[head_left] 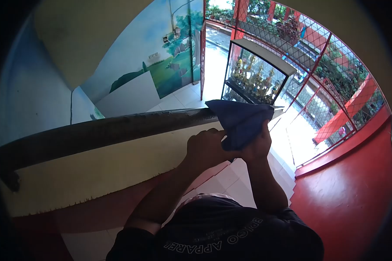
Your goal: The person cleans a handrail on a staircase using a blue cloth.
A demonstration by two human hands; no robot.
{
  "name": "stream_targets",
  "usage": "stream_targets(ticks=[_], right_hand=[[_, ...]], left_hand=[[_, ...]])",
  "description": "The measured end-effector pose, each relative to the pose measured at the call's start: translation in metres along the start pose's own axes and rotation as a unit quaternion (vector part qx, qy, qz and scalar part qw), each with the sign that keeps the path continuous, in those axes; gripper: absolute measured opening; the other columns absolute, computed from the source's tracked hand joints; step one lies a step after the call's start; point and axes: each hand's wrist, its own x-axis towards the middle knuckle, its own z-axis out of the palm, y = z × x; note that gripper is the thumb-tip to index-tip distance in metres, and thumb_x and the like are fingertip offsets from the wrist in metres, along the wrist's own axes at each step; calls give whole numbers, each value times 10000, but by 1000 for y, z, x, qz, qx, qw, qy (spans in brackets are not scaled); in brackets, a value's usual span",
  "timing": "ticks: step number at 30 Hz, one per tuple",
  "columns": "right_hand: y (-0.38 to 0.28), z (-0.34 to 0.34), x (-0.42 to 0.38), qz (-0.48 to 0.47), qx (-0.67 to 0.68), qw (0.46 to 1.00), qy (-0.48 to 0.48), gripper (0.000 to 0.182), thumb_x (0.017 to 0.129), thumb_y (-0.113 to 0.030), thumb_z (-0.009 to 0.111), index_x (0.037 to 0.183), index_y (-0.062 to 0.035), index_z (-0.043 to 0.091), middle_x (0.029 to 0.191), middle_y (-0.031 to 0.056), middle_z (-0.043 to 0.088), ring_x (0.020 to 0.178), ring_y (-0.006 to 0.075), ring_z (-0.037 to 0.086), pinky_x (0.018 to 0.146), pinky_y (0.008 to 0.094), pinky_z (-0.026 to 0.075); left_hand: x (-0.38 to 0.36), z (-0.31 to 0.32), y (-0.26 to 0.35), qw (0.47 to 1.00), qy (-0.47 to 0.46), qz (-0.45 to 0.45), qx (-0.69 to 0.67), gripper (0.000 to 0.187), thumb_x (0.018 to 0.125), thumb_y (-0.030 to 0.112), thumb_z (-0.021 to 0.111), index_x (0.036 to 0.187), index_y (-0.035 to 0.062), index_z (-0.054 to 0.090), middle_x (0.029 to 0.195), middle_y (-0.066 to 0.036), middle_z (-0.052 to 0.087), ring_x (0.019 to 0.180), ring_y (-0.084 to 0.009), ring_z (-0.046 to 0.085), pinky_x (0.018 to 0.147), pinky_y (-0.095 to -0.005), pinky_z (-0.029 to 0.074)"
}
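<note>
A painted wall (170,65) and a glass cabinet (252,76) stand beyond a dark ledge (104,130). Both hands, left (204,148) and right (259,145), close around a blue cloth (241,119) pressed on the ledge's far end.

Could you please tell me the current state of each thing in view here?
Blue cloth: bunched, pressed on the ledge's far end.
Left hand: closed, gripping the cloth.
Right hand: closed on the cloth.
Dark ledge top: bare, glossy.
Trophy cabinet: shut, full of trophies.
</note>
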Motion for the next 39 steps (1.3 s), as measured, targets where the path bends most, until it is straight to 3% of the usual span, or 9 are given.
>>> stream_targets(ticks=[8,12,15,17,20,23,29,32,39], right_hand=[[-6,-66,-45,-121,-1,985,-122,575,1096,-480,257,1451,-52,404,1402,166,528,1313,324,513,1107,486,420],[2,-37,-72,-126,-52,981,140,524,1090,-385,410,1506,-76,337,1425,170,502,1295,316,525,1077,496,439],[1,-47,-93,-122,-363,883,273,745,1002,-305,629,1582,-115,201,1534,187,382,1367,342,454,1094,526,414],[-13,-75,-103,-189,-582,751,247,1263,725,-455,893,1627,-257,32,1662,204,115,1506,460,197,1104,605,357],[-51,-49,-89,-212,-727,648,79,1461,609,-433,972,1623,-248,-63,1649,191,148,1509,385,236,1129,617,344],[-57,-16,-70,-73,-660,748,-27,1156,657,-191,968,1566,-45,269,1437,96,503,1327,234,502,1075,389,470],[-21,-28,-70,152,-501,851,-45,478,916,-139,753,1336,18,587,1265,92,642,1213,205,589,1045,369,467],[8,-22,-65,41,-370,926,-54,457,1009,-151,622,1408,31,493,1291,93,629,1187,177,597,1023,351,474],[23,37,-16,-41,-264,964,3,374,1017,-148,607,1344,8,515,1207,126,666,1063,180,665,929,315,537]], left_hand=[[12,56,8,946,100,215,-219,306,920,328,712,1070,62,721,990,-142,738,913,-309,728,814,-395,563],[22,47,13,917,39,114,-381,283,948,304,665,1100,68,702,994,-156,735,899,-329,722,806,-416,562],[33,17,28,932,89,211,-281,258,977,278,611,1133,85,681,952,-171,733,868,-352,721,791,-442,561],[35,-14,42,935,70,320,-136,252,991,266,578,1154,94,665,926,-184,731,849,-370,720,791,-462,557],[42,-45,56,891,-23,453,-21,238,986,259,565,1159,124,657,899,-186,730,831,-380,720,784,-481,557],[31,-82,73,903,-48,426,10,334,954,214,629,1285,184,597,880,-181,714,798,-373,717,733,-464,564],[11,-156,46,858,260,414,156,399,951,125,637,1338,188,560,682,-131,657,613,-287,671,610,-417,527],[-27,-198,65,864,305,285,280,403,919,245,681,1300,156,585,735,-160,682,707,-317,707,669,-436,548],[64,-280,15,771,377,356,370,428,948,261,658,1357,192,548,803,-168,700,765,-333,720,702,-440,563]])
